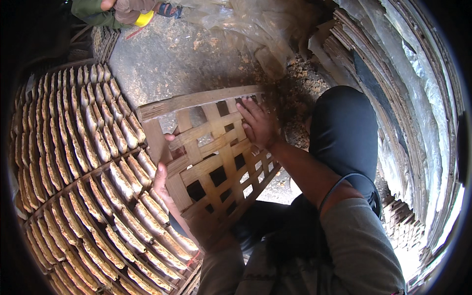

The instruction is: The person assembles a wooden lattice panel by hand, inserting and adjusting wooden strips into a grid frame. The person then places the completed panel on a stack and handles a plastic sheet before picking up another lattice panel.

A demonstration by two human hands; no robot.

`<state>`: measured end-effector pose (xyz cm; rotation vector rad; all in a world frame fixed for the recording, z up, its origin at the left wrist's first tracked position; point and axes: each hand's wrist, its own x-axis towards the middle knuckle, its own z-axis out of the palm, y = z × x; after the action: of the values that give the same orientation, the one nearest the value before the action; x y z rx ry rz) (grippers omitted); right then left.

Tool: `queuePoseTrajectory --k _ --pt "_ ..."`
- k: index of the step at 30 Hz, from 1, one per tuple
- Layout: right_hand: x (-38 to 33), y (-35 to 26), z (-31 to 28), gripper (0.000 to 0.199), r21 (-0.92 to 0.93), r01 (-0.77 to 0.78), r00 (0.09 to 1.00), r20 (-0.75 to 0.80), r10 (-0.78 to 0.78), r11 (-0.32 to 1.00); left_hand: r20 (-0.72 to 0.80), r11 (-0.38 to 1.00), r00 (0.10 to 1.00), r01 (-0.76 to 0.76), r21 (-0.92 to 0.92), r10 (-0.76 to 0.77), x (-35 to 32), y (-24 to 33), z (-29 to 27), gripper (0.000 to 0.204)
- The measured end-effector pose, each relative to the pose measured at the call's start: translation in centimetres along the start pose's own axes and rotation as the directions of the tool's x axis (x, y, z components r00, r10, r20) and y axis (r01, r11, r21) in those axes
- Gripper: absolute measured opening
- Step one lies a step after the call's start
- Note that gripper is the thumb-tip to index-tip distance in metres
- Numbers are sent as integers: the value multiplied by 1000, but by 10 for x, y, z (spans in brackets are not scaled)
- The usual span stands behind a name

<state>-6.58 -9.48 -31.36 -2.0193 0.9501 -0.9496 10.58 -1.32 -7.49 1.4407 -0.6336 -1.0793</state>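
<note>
A woven tray of flat wooden or bamboo strips, framed with wider slats, is tilted over my lap. My left hand is closed on its left side, the thumb showing at the frame and a fingertip appearing through a gap higher up. Flat against the weave near the far right corner lies my right hand, its fingers stretched out. The right forearm crosses the tray's right side. Beside the left hand stand long rows of thin, pale slabs with rough brown edges.
Tall stacks of thin slatted panels with plastic sheeting curve along the right. Crumpled clear plastic lies on the stained floor ahead. A co-worker's sandaled foot shows at the top left, near a yellow object.
</note>
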Motion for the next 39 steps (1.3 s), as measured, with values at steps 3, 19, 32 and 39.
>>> queuePoseTrajectory --k 3,19,32,39 --pt "-7 15 10 51 88 -170 985 -23 173 981 14 996 998 60 -59 -60 -3 -3 -12 70" --pt "21 -76 -41 64 -107 -608 738 290 609 787 89 959 972 -195 -206 217 -12 0 8 69" --pt "-15 -270 -317 84 177 274 941 151 -301 945 90 427 477 -845 321 874 -80 160 208 84" --pt "-58 -277 -393 67 -111 203 743 -630 -227 973 456 -130 -42 -978 162 889 -156 221 357 85"
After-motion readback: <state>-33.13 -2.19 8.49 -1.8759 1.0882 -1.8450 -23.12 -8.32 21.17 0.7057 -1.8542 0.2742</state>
